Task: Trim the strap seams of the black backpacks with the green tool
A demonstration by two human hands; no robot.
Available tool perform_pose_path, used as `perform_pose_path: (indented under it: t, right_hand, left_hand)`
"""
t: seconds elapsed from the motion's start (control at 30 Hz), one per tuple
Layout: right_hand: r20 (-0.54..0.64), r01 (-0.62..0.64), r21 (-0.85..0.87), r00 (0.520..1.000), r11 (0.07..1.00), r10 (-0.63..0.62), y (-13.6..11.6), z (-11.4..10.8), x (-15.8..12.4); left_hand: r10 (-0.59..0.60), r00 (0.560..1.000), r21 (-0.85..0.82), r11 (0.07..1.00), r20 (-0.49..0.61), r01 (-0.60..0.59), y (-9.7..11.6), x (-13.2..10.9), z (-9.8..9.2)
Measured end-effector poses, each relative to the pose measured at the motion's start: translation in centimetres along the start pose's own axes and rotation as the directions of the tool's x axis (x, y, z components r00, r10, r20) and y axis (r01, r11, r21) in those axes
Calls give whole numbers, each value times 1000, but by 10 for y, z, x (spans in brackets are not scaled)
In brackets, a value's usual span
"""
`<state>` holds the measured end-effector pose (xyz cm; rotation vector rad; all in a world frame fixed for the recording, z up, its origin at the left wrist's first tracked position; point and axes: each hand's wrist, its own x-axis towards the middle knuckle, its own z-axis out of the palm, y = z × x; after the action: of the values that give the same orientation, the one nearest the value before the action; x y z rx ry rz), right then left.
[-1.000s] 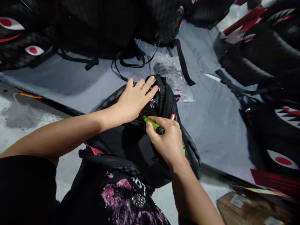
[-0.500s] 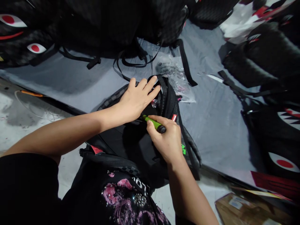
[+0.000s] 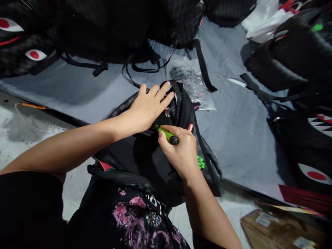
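A black backpack with checkered trim and a red tag lies at the table's edge against my body. My left hand rests on its upper part, fingers spread and palm down, near the zipper. In my right hand is a green pen-like tool with a black rounded end. Its tip points at the bag fabric beside my left palm, and my left hand partly hides it. Just beyond the bag lies a clear plastic bag with small contents I cannot make out.
Several black backpacks stand along the back; one at left has red-and-white eyes. More bags lie at right. Loose black straps trail over the grey table cover. A cardboard box sits below the edge at bottom right.
The view has shifted slightly. My right hand has moved a little left with the green tool, its tip now closer under my left palm. My left hand stays spread on the backpack.
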<state>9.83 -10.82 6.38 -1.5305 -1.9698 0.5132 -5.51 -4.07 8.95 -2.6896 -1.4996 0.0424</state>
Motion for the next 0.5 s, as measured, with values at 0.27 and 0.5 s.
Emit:
perform_pose_path:
  t: [0.27, 0.5]
  right_hand:
    - [15, 14, -5, 1000, 1000, -14, -2, -3, -1]
    - [34, -34, -11, 999, 999, 34, -3, -3, 0]
  left_hand:
    - [-10, 1000, 31, 999, -18, 10, 1, 0, 1]
    - [-20, 1000, 23, 1000, -8, 20, 1, -2, 0]
